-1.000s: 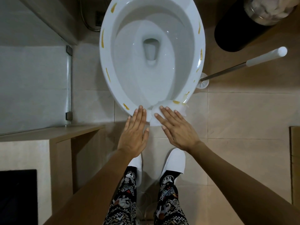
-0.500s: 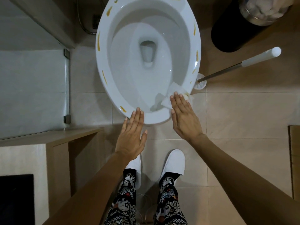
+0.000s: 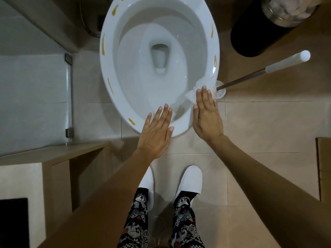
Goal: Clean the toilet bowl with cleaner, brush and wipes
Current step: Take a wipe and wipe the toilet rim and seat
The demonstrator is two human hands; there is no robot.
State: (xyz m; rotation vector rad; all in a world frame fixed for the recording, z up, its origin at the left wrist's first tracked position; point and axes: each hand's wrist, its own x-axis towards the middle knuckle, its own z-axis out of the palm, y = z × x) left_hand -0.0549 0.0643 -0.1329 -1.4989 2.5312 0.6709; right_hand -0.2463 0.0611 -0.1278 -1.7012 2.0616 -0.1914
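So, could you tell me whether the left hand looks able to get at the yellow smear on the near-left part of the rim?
Probably yes. The left hand lies flat and empty on the front of the toilet rim, and the yellow smear sits just beside it on the same rim with nothing between them. The wipe is under the right hand, though.

A black bin stands at the upper right on the beige tiled floor, with what may be crumpled tissue in a clear liner. White slippers and patterned trousers show below; a wooden ledge runs left.
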